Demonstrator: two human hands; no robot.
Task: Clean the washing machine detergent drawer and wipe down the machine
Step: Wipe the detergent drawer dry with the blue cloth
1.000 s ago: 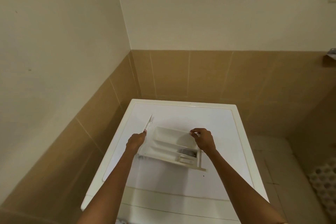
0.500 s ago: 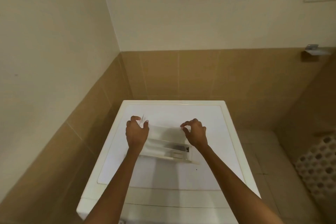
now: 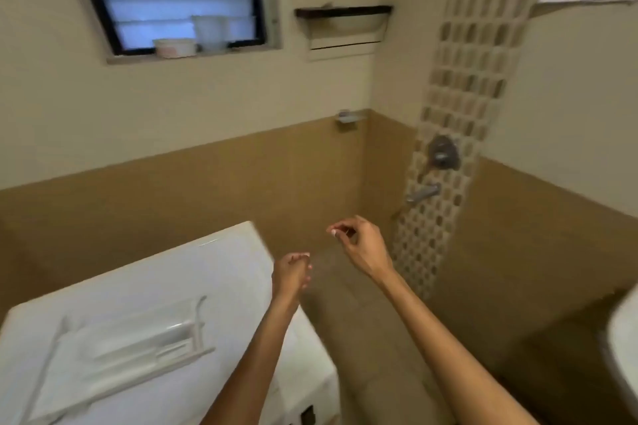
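Both hands have left the detergent drawer (image 3: 138, 338) since the earlier frame, and my view has swung right toward the shower corner.
The drawer lies by itself on the flat top of the washing machine (image 3: 214, 269), at lower left, touched by neither hand. My left hand (image 3: 291, 274) hangs past the machine's right edge, fingers loosely curled round nothing. My right hand (image 3: 360, 243) is raised further right, fingers bent and thumb near the forefinger; I see nothing in it, though blur hides detail. I judge the task early: the drawer is out, but no cloth or water shows, and the wall tap (image 3: 423, 193) ahead suggests rinsing comes next. Wiping the machine remains.
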